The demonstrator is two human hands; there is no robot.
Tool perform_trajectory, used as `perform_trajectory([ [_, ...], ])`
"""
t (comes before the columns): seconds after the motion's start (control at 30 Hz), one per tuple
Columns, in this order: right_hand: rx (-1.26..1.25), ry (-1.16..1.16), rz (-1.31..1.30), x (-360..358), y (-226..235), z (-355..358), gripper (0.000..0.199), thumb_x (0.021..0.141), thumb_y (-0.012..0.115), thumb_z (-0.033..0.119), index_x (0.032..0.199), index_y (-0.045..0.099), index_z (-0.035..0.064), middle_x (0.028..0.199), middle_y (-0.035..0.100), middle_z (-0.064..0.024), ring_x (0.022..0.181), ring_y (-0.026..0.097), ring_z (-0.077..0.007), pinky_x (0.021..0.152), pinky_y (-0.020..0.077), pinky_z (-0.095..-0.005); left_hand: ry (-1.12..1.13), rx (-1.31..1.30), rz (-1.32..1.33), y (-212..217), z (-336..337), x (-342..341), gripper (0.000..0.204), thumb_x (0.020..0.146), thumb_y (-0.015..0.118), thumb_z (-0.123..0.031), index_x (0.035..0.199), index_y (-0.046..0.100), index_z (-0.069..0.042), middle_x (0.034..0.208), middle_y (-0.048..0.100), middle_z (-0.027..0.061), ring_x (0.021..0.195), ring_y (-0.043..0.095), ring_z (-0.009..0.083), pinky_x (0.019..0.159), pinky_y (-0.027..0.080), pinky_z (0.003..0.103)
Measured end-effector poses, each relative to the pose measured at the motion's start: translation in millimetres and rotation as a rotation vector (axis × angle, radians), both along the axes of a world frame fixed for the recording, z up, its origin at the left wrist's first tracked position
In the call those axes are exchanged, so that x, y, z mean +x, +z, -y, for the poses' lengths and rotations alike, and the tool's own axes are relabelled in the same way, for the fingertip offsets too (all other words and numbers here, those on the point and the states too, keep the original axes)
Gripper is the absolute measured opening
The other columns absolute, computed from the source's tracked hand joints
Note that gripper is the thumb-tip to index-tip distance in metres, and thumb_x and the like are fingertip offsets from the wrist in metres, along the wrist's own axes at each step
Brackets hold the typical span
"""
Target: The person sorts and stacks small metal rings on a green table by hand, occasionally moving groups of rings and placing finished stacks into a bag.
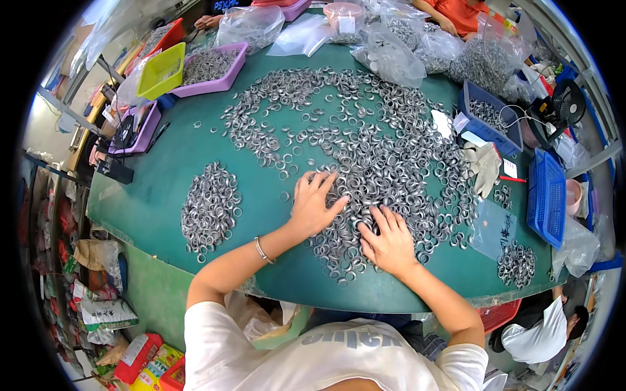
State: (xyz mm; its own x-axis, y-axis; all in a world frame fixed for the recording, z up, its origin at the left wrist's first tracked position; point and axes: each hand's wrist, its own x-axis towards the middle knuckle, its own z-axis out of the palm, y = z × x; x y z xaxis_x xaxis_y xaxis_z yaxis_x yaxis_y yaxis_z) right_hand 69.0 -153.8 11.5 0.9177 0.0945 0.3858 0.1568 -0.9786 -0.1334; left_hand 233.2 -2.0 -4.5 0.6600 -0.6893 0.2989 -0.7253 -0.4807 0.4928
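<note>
Grey metal rings (391, 156) lie in a broad, loose heap over the middle of the green table (156, 150). On the heap's near left edge rests my left hand (314, 207), palm down and open, its fingers spread over the rings and its thumb stretched toward the right. My right hand (390, 244) lies on the rings close by, open, with fingers apart and pointing up the table. Neither hand shows a ring gripped in it, though the rings under the palms are hidden. A smaller pile of rings (210, 208) sits apart to the left.
Another small ring pile (516, 266) lies near right, beside a clear plastic bag (493, 229). Blue baskets (546, 199), a glove (482, 166) and a black fan (567, 104) line the right. Far left hold purple (222, 81) and yellow trays (161, 72). Other people work across the table.
</note>
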Motion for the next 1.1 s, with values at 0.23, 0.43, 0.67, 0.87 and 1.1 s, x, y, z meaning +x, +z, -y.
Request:
perform_trajectory([
  [0.23, -0.059, 0.058, 0.034, -6.8, -2.9, 44.9, 0.035, 0.080, 0.063, 0.033, 0.112, 0.059, 0.0194, 0.118, 0.054, -0.0173, 0.114, 0.049, -0.0350, 0.098, 0.0376, -0.0475, 0.122, 0.034, 0.076, -0.8, 11.8, -53.3, 0.060, 0.084, 0.061, -0.036, 0.125, 0.048, 0.006, 0.128, 0.044, 0.0192, 0.124, 0.031, 0.0437, 0.101, 0.027, 0.055],
  [0.43, -0.032, 0.160, 0.145, 5.0, -3.2, 77.2, 0.030, 0.083, 0.061, 0.029, 0.109, 0.059, 0.0130, 0.111, 0.056, -0.0158, 0.107, 0.052, -0.0315, 0.092, 0.0384, -0.0431, 0.304, -0.041, 0.022, -7.8, 30.6, -94.8, 0.064, 0.083, 0.063, -0.033, 0.129, 0.041, 0.006, 0.132, 0.040, 0.0196, 0.129, 0.025, 0.0426, 0.104, 0.023, 0.058],
  [0.67, -0.006, 0.168, 0.180, 15.3, -6.2, 92.8, 0.025, 0.087, 0.057, 0.025, 0.107, 0.060, 0.0110, 0.105, 0.058, -0.0112, 0.100, 0.054, -0.0264, 0.089, 0.0391, -0.0400, 0.394, -0.132, -0.102, -3.3, 50.4, -130.8, 0.060, 0.088, 0.060, -0.024, 0.136, 0.035, 0.002, 0.142, 0.028, 0.0244, 0.136, 0.017, 0.0436, 0.110, 0.014, 0.054],
  [0.87, 0.139, 0.079, 0.237, -8.4, 7.7, 79.3, 0.030, 0.084, 0.061, 0.025, 0.108, 0.059, 0.0063, 0.118, 0.051, -0.0172, 0.113, 0.045, -0.0353, 0.096, 0.0352, -0.0465, 0.505, -0.249, -0.035, 12.5, -1.1, -149.0, 0.052, 0.090, 0.056, -0.018, 0.136, 0.036, 0.000, 0.142, 0.030, 0.0252, 0.134, 0.024, 0.0446, 0.110, 0.017, 0.054],
  [1.1, 0.183, 0.460, -0.118, -81.4, 3.3, 17.3, 0.053, 0.080, 0.066, 0.037, 0.124, 0.054, 0.0108, 0.132, 0.045, -0.0146, 0.128, 0.036, -0.0358, 0.104, 0.0270, -0.0564, 0.670, 0.167, 0.048, -18.7, -25.3, -174.9, 0.053, 0.093, 0.050, -0.024, 0.138, 0.034, 0.000, 0.142, 0.029, 0.0271, 0.134, 0.023, 0.0459, 0.107, 0.017, 0.060],
])
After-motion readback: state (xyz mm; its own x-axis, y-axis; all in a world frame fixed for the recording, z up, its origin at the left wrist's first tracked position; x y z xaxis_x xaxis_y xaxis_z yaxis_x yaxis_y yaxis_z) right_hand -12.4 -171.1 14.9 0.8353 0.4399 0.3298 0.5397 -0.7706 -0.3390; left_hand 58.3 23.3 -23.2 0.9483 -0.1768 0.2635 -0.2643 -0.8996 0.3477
